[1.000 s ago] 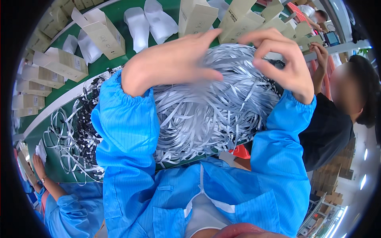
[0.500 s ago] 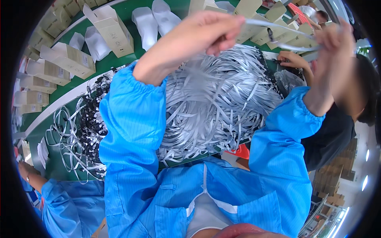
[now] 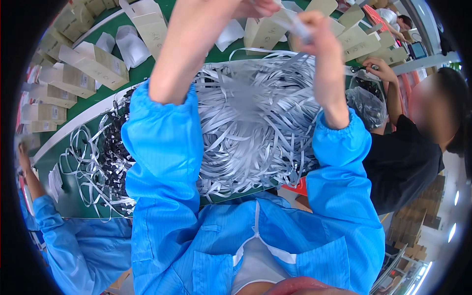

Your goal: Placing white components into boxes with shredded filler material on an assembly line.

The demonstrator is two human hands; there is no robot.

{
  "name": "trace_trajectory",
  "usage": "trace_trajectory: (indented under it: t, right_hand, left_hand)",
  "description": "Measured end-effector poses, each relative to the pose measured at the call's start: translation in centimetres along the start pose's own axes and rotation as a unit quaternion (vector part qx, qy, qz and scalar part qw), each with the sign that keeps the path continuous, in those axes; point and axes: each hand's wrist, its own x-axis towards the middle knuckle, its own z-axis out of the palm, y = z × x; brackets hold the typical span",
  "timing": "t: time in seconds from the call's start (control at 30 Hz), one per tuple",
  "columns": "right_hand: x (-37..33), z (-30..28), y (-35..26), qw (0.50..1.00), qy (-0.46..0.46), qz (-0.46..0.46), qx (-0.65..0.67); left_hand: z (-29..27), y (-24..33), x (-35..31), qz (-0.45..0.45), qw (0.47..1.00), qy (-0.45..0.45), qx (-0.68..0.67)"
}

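Right hand [image 3: 314, 27]: raised, grip pinched on one thin flat grey plastic strip [image 3: 295, 19] near its end. Left hand [image 3: 255, 7]: raised at the top edge, mostly cut off; grip state cannot be told. Below both grips: large tangled heap of grey plastic strips [image 3: 255, 118] on the green bench [image 3: 142, 71]. Left of the grips: beige cardboard cartons [image 3: 93, 61], white moulded trays [image 3: 128, 39]. Right: another person's hand [image 3: 381, 71].
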Motion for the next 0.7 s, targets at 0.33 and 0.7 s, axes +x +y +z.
trace_trajectory:
  t: [0.33, 0.7]
  right_hand:
    - [7.2, -4.0, -2.8, 0.942, 0.205, 0.061, 0.259]
    - [0.2, -3.1, 0.6, 0.986, -0.001, 0.164, -0.016]
  left_hand:
    - [6.5, -7.1, -0.6, -0.021, 0.976, -0.184, 0.114]
    - [4.6, -6.1, -1.0, 0.118, 0.965, -0.105, 0.210]
